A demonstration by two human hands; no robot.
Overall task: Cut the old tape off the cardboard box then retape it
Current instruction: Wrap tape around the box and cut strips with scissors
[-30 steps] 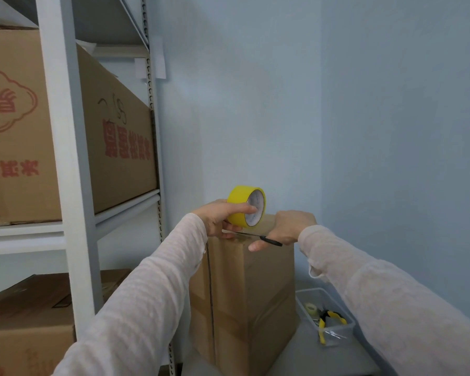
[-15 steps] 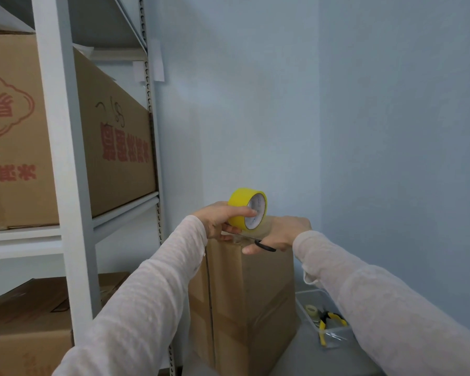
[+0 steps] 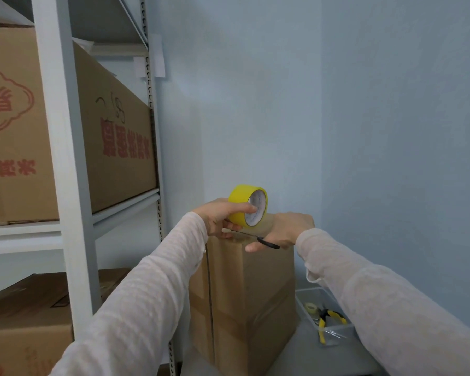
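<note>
Retaping seems underway — left hand [image 3: 218,216] pinches the tape roll [image 3: 240,203], right hand [image 3: 286,229] curls round scissors [image 3: 267,242] just below those fingers, above the cardboard box [image 3: 251,294]; severing the strip probably remains.

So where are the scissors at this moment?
In the head view, centre frame: the scissors are in the right hand, blades pointing left under the yellow tape roll held by the left hand, at the top of the cardboard box.

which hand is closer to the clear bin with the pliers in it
Right. The right hand, holding scissors over the box top, is above and left of the bin; the left hand, gripping the yellow tape roll, is farther left.
</note>
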